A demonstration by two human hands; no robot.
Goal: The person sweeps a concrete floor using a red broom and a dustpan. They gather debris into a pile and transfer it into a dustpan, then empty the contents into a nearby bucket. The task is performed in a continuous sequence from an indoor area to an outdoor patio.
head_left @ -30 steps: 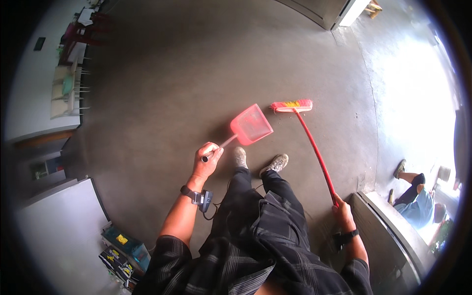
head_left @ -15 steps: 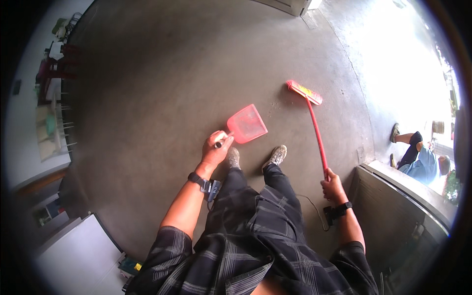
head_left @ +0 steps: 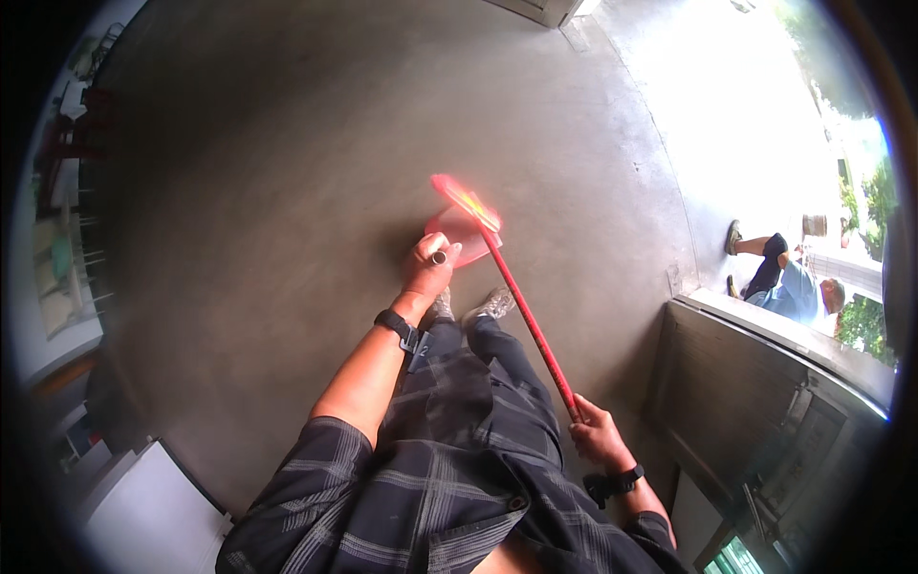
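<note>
Gripping two tools, one per hand. Left hand (head_left: pixel 430 265): fingers wrapped round the handle of a pink dustpan (head_left: pixel 475 249), round handle end poking up out of the fist. Dustpan is just far of the feet, down by the grey floor (head_left: pixel 287 191), mouth roughly to the right; can't tell if its lip is flat on it. Right hand (head_left: pixel 601 435), near right: closed round the near end of a red broom (head_left: pixel 534 330), handle slanting far and left. Broom head (head_left: pixel 464 203) is blurred, red with a yellow patch, overlapping the pan from this angle; can't tell if bristles touch it. Shoes (head_left: pixel 495 303) sit near side of the pan, left one partly behind the forearm. Dark straps on both wrists, left strap (head_left: pixel 394 325) carrying a small box. Elsewhere: grey panelled barrier (head_left: pixel 736 383) near right, person in a blue top (head_left: pixel 798 292) beyond it, greenery (head_left: pixel 865 325) beside them. White panel (head_left: pixel 153 517) near left.
</note>
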